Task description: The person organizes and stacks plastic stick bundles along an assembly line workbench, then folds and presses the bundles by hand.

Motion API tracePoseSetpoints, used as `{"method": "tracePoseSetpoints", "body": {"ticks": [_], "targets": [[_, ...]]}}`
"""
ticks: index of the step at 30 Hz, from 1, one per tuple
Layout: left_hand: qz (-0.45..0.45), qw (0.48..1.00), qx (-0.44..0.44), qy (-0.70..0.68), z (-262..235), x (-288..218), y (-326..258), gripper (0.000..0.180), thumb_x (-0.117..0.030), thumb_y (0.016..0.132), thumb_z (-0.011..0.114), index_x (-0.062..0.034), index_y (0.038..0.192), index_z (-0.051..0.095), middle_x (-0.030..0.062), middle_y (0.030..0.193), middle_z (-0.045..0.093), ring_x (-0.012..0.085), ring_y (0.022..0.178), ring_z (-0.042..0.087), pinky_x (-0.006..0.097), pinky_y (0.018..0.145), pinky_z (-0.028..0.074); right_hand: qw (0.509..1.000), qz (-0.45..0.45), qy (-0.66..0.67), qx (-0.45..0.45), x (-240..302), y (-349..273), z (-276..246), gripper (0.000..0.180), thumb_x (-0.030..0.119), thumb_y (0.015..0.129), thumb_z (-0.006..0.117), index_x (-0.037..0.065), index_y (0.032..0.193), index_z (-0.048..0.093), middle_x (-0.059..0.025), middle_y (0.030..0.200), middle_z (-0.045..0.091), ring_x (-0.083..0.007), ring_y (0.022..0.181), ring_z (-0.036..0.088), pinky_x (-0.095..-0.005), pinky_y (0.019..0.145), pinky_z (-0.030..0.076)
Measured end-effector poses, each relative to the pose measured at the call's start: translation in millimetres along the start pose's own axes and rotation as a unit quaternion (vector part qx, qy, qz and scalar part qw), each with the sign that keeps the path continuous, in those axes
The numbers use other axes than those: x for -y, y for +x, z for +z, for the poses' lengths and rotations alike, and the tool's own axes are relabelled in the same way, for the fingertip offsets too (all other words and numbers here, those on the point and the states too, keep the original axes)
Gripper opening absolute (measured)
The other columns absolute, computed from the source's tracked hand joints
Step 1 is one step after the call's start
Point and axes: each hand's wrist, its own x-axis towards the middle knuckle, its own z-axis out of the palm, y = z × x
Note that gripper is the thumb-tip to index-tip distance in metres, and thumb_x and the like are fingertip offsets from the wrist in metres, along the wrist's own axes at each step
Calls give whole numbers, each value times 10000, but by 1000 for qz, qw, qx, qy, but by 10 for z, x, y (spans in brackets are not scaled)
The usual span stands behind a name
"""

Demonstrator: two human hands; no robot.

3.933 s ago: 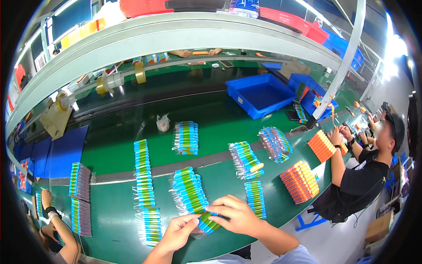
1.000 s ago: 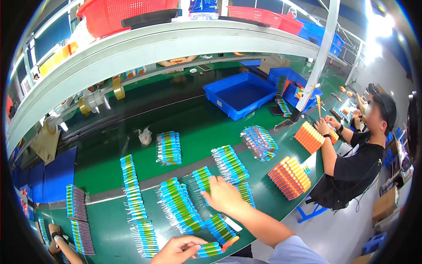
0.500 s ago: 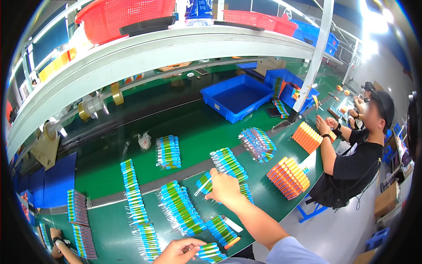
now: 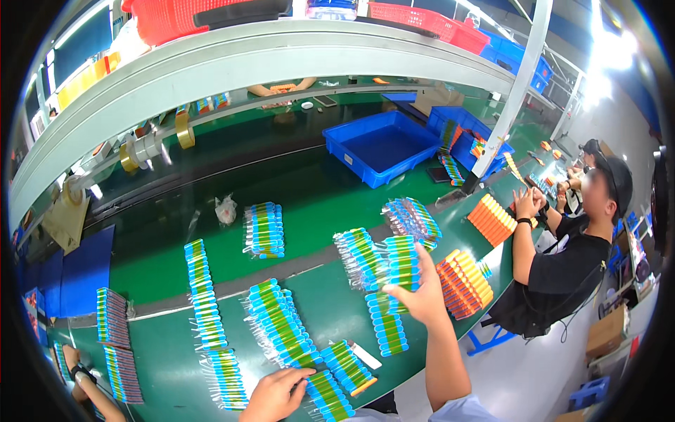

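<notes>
Slim blue-and-green sticks in clear wrappers lie in rows on the green table. My right hand [image 4: 419,294] grips a short row of these sticks [image 4: 402,261] between thumb and fingers, above another row [image 4: 387,325]. At the near edge, the curled fingers of my left hand [image 4: 275,395] pinch the side of a small row [image 4: 329,396]. Beside that row lies a similar one [image 4: 349,367] with an orange stick at its end. A wider stack [image 4: 283,322] and a long row [image 4: 206,295] lie further left. Another stack [image 4: 357,257] is just left of my right hand.
Orange stacks [image 4: 464,283] stand at the right. A person in black [image 4: 569,253] works beyond them, and another person's hand [image 4: 72,359] is at lower left. A blue tray [image 4: 380,149] sits across the table. A white shelf beam [image 4: 281,53] and post [image 4: 517,91] frame the far side.
My right hand has moved right and lifted a row of sticks, uncovering the row beneath. My left hand has shifted slightly up, and the small row beside it now shows more fully.
</notes>
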Motion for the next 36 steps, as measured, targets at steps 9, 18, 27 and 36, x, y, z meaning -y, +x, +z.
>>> {"method": "tracePoseSetpoints", "body": {"ticks": [9, 18, 27, 36], "targets": [[96, 994, -36, 32, 65, 43, 23, 269, 0, 880, 612, -29, 1142, 667, 208, 1099, 667, 423, 1010, 630, 437, 882, 513, 974, -101, -189, 72, -207, 261, -375, 737, 134, 791, 805, 43, 1433, 455, -162, 1330, 510, -297, 1285, 483, -381, 1109, 359], [110, 993, -49, 8, 67, 3, -36, 227, 0, 892, 612, -21, 1108, 678, 205, 1063, 669, 414, 991, 637, 422, 871, 516, 991, -28, 0, 134, -360, 669, -147, 388, -4, 971, 550, 20, 1359, 551, -65, 1233, 576, -140, 1090, 575, -284, 965, 461], [98, 994, -49, 12, 66, 36, -71, 227, -17, 905, 608, -35, 1120, 679, 198, 1072, 674, 411, 996, 641, 424, 874, 517, 982, -74, -137, 111, -738, 890, 67, 383, -27, 901, 661, 15, 1279, 618, -91, 1205, 625, -138, 963, 649, -273, 817, 553], [90, 995, -44, 3, 54, 48, -74, 231, -21, 904, 611, -42, 1122, 682, 195, 1075, 677, 409, 992, 643, 422, 869, 520, 991, 6, -103, 89, -670, 883, 7, 390, 19, 856, 728, 26, 1237, 641, -88, 1059, 699, -156, 854, 684, -287, 733, 557]]}}
